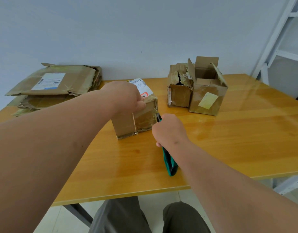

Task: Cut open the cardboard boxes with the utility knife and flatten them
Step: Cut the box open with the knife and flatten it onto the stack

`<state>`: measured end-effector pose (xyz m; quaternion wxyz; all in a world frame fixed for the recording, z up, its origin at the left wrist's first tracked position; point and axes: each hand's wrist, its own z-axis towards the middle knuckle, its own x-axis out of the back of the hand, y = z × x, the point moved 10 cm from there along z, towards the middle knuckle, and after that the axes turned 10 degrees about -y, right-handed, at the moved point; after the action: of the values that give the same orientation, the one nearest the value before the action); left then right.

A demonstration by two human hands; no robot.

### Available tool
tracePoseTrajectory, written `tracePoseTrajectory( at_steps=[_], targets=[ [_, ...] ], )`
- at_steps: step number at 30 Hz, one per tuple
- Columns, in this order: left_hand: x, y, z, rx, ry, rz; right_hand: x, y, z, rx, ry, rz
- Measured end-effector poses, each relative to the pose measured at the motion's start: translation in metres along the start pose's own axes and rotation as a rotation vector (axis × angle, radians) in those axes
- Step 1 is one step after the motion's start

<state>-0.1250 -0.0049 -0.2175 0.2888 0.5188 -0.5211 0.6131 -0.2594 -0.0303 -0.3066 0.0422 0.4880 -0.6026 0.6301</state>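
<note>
The right hand grips a green knife, fingers curled around its handle, the tip at the near right corner of a taped box. At 10 o'clock from it, the left hand holds the top edge of this box. Farther on the table, two opened boxes stand at 1 o'clock, and flattened boxes lie at 10 o'clock.

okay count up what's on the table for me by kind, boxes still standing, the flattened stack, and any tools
Standing cardboard boxes: 3 (box being cut, torn box, open-topped box)
Stacks of flattened cardboard: 1; I cannot tell how many sheets
Utility knives: 1 (green knife, gripped in the right hand)
Total: 5
The left hand holds the box being cut.
</note>
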Motion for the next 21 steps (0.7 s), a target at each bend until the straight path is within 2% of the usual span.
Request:
tracePoseTrajectory(
  at_steps=[7,12,17,21],
  targets=[
    [0.002,-0.002,0.001,0.019,-0.008,-0.024,-0.013,0.002,-0.005,0.036,-0.084,-0.446],
    [0.000,-0.001,0.002,0.004,-0.013,-0.010,-0.006,0.012,0.002,-0.003,-0.059,-0.373],
    [0.001,-0.001,0.003,-0.006,-0.011,-0.018,0.005,-0.004,-0.001,0.150,0.081,-0.368],
    [0.001,0.000,0.002,-0.006,-0.004,-0.024,0.008,-0.006,-0.001,0.157,0.084,-0.359]
  ],
)
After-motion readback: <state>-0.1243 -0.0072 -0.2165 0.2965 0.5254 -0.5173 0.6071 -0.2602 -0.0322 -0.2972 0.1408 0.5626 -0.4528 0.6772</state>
